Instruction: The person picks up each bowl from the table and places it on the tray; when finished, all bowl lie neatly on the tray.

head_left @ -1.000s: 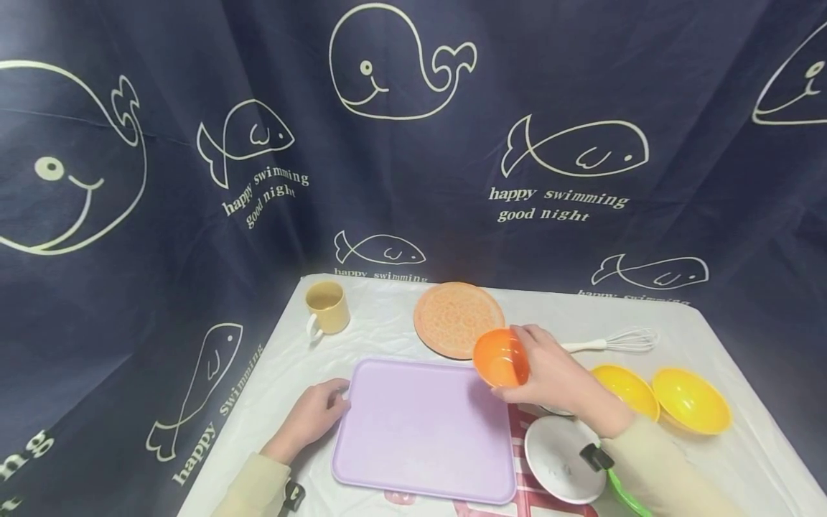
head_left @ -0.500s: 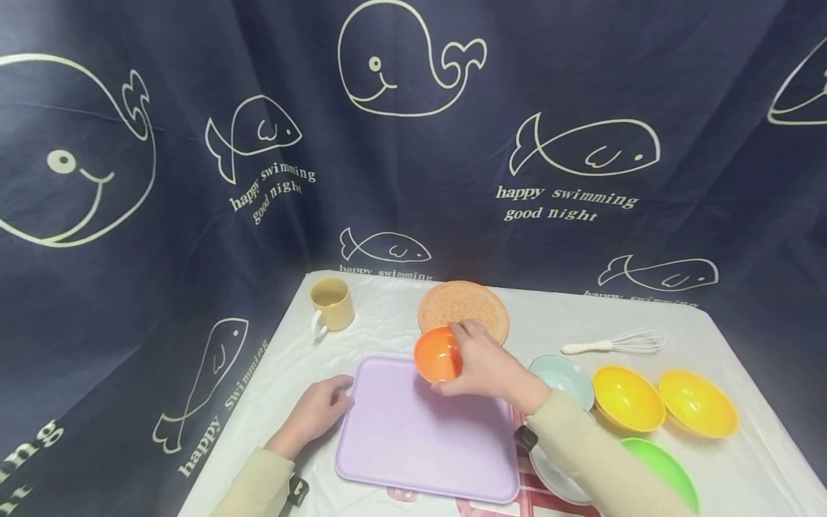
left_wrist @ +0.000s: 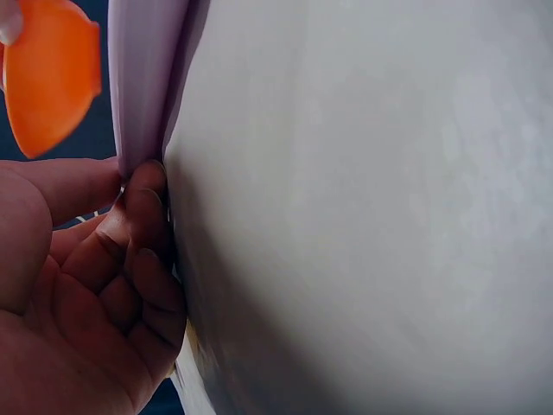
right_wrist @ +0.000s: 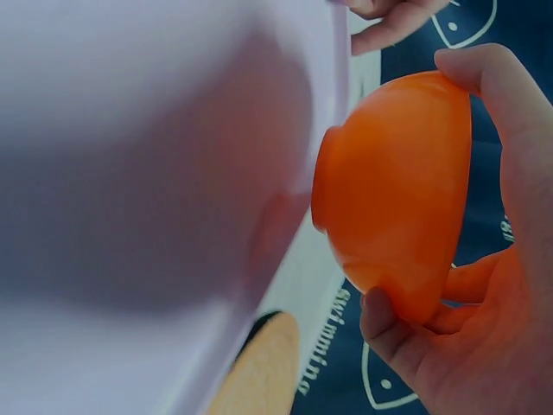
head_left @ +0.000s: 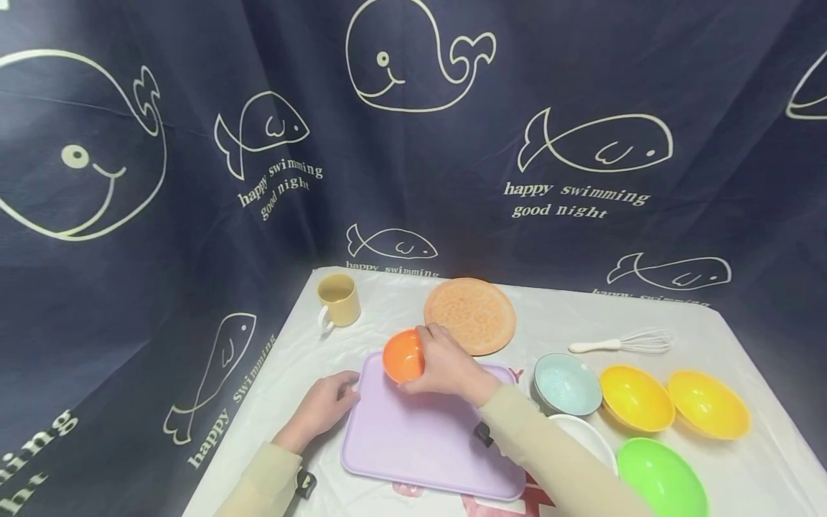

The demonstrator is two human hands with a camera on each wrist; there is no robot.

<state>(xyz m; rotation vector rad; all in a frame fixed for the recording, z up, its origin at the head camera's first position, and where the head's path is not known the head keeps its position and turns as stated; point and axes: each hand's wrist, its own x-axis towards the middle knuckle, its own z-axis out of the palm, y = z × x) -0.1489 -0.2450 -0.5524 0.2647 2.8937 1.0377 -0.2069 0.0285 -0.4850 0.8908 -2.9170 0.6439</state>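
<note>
While bowl [head_left: 402, 357] hovers, white table [head_left: 549, 319], navy curtain [head_left: 465, 187]

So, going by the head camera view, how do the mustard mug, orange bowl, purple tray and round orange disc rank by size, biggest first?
1. Purple tray
2. Round orange disc
3. Mustard mug and orange bowl: they look too alike to rank, and the right hand hides part of the bowl.

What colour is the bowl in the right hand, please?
The bowl is orange, clearest in the right wrist view.
</note>
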